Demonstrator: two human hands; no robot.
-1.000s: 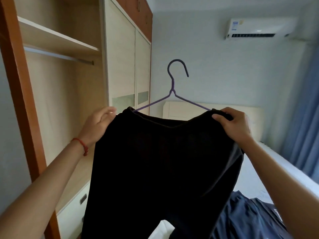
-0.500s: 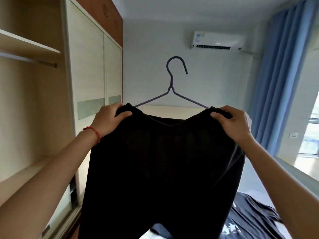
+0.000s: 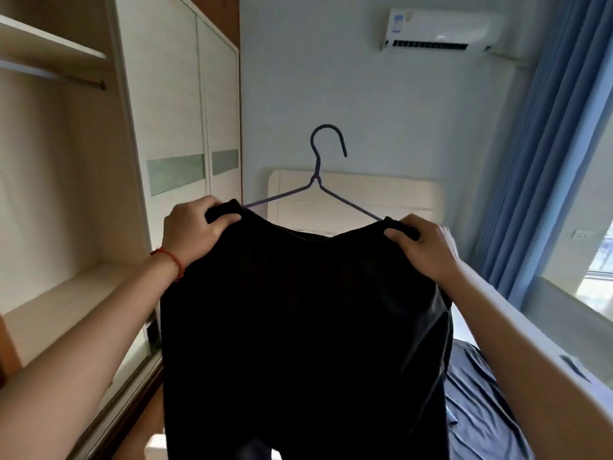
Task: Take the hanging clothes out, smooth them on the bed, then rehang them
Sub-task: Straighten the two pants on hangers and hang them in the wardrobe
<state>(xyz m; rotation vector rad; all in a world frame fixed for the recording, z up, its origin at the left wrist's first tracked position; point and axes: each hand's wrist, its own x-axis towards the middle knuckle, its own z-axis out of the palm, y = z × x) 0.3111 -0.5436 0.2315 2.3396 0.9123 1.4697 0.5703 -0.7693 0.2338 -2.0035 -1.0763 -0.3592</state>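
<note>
My left hand [image 3: 194, 232] and right hand [image 3: 428, 249] grip the black garment [image 3: 298, 327] at the purple hanger [image 3: 318, 184] ends (I should keep both level) left of the bed [image 3: 481, 330].

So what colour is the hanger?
The hanger is purple, darker at its hook; the head view shows it clearly.
</note>
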